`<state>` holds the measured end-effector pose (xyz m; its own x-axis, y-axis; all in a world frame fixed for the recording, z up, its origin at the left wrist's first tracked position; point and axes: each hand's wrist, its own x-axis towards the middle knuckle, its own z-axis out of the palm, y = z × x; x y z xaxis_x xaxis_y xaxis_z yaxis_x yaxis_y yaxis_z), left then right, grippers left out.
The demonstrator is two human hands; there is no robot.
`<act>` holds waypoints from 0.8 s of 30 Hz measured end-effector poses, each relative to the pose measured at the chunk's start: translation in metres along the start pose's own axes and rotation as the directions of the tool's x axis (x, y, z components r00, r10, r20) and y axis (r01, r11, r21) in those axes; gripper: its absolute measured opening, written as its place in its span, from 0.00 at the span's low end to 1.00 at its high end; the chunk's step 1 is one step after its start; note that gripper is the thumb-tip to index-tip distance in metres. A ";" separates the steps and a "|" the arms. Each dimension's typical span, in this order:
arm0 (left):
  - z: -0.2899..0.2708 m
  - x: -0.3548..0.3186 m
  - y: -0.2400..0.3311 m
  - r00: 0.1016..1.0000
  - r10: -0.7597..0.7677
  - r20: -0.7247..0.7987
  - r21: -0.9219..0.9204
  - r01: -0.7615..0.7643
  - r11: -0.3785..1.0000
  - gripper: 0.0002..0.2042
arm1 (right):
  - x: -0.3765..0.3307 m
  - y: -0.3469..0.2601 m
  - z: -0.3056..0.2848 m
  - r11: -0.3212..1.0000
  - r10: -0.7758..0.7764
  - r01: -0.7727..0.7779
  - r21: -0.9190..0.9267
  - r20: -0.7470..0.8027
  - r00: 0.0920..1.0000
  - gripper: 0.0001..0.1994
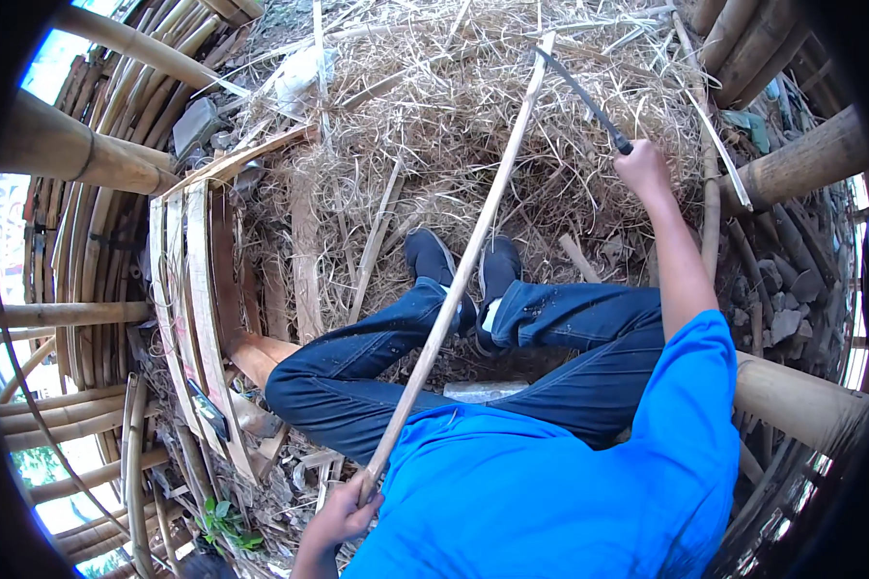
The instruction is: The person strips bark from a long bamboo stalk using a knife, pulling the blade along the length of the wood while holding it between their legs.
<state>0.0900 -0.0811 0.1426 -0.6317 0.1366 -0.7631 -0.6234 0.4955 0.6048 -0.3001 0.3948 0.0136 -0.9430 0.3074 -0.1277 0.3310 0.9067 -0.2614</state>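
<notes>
My left hand [343, 509] is closed round the near end of a long, pale bamboo strip [463, 273]. The strip slants up and away between my legs, over my shoes, to the shavings at the far side. Out to the right, my raised right hand [642, 168] grips the dark handle of a sickle [589, 104] with a thin, curved blade. The blade's tip reaches the far end of the strip; whether it touches the wood I cannot tell.
A heap of curly shavings [512, 135] spreads beyond my feet. To the left stands a wooden slatted crate [200, 289] with a dark phone-like object [209, 410] against it. Thick bamboo poles [801, 164] frame both sides. Broken stones [787, 318] lie at right, a grey block [195, 125] at far left.
</notes>
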 end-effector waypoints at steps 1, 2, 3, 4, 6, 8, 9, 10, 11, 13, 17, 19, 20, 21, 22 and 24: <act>-0.001 0.003 0.001 1.000 0.001 -0.030 -0.014 -0.002 1.000 0.10 | -0.011 -0.006 -0.002 0.999 0.012 -0.013 0.046 0.022 1.000 0.16; -0.003 0.009 -0.010 0.995 0.089 -0.040 0.001 -0.089 0.996 0.12 | -0.023 -0.010 -0.006 0.995 0.026 -0.030 0.096 0.041 0.999 0.16; -0.006 0.014 -0.009 0.994 0.101 -0.044 0.003 -0.101 0.995 0.12 | -0.030 -0.003 0.003 0.990 0.015 -0.017 0.138 0.013 1.000 0.17; -0.010 0.020 -0.006 0.991 0.125 -0.056 0.034 -0.124 0.992 0.13 | -0.036 0.009 0.025 0.972 -0.048 0.052 0.229 -0.022 0.999 0.18; -0.014 0.036 -0.017 0.987 0.126 -0.101 -0.044 -0.131 0.990 0.12 | -0.068 0.003 0.040 0.927 -0.083 0.076 0.368 0.003 0.997 0.14; -0.021 0.050 0.000 0.977 0.192 -0.097 -0.075 -0.199 0.977 0.11 | -0.100 0.000 0.046 0.840 -0.137 0.142 0.524 -0.048 0.989 0.11; -0.023 0.058 0.012 0.968 0.241 -0.077 -0.099 -0.248 0.964 0.11 | -0.107 0.011 0.062 0.800 -0.167 0.202 0.565 -0.114 0.979 0.12; -0.024 0.068 0.022 0.952 0.296 -0.076 -0.129 -0.303 0.944 0.13 | -0.121 0.009 0.057 0.775 -0.172 0.192 0.601 -0.091 0.981 0.15; -0.025 0.077 0.034 0.944 0.314 -0.098 -0.134 -0.325 0.936 0.13 | -0.135 0.002 0.048 0.768 -0.186 0.218 0.603 -0.116 0.976 0.15; -0.022 0.097 0.064 0.892 0.452 -0.010 -0.399 -0.419 0.816 0.16 | -0.150 0.012 0.052 0.720 -0.185 0.197 0.665 -0.090 0.979 0.12; -0.002 0.144 0.112 0.732 0.654 0.193 -0.760 -0.310 0.571 0.22 | -0.164 0.029 0.070 0.609 -0.001 0.028 0.793 -0.034 0.999 0.05; 0.008 0.158 0.133 0.632 0.733 0.252 -0.837 -0.237 0.493 0.22 | -0.156 0.012 0.061 0.455 0.031 0.016 0.890 -0.034 0.999 0.05; 0.012 0.163 0.144 0.575 0.759 0.304 -0.864 -0.170 0.474 0.20 | -0.149 0.013 0.069 0.370 0.028 0.041 0.928 -0.056 0.998 0.06; 0.015 0.165 0.152 0.562 0.767 0.311 -0.860 -0.178 0.479 0.20 | -0.145 0.013 0.073 0.323 0.023 0.063 0.944 -0.074 0.997 0.06; 0.018 0.167 0.159 0.556 0.762 0.333 -0.872 -0.127 0.473 0.20 | -0.143 0.014 0.077 0.324 0.030 0.071 0.943 -0.085 0.996 0.06; 0.024 0.169 0.171 0.552 0.763 0.336 -0.874 -0.120 0.472 0.18 | -0.145 0.011 0.076 0.353 0.032 0.047 0.934 -0.062 0.998 0.06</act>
<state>-0.1119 0.0468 0.1117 -0.6695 0.7419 -0.0368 -0.6210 -0.5319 0.5757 -0.1568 0.3385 -0.0434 -0.9321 0.3540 -0.0765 0.1060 0.0646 -0.9923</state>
